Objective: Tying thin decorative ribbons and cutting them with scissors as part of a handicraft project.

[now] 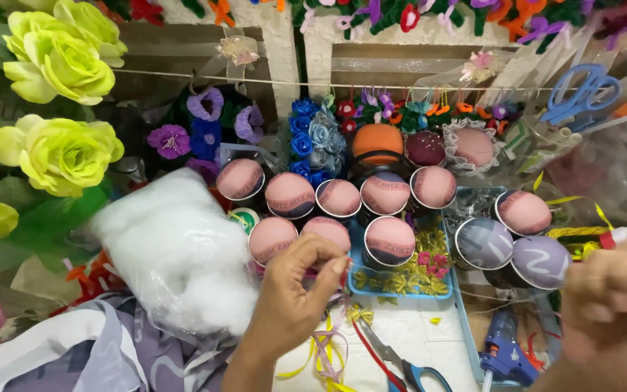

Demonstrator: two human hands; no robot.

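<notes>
**Hands over a tray of fabric-covered round cushions**

Left hand (295,290), lower centre of the frame: fingers curled in, thumb and fingertips pinched narrowly together. It sits directly over the pink fabric-covered round cushion in a dark cup (326,231), touching or just above it; whether something small is held in the pinch cannot be told.

Right hand (613,305), lower right corner: blurred, fingers bunched into a loose fist. Whether it holds anything cannot be told.

Around the pink cushion stand more of the same kind in two rows across mid-frame, with two grey-lilac fabric cushions (511,250) to the right. They rest partly in a shallow blue plastic tray (400,292) that also holds small gold and pink trimmings.

Left of the left hand lies a clear bag of white fibre stuffing (175,254). Below the tray, on the white surface, lie red-and-blue-handled scissors (400,363), thin yellow and lilac ribbon (324,352), and a blue glue gun (506,356).

Upper left: yellow-green artificial roses (56,58). Upper right: light blue scissors (582,91) hanging.
</notes>
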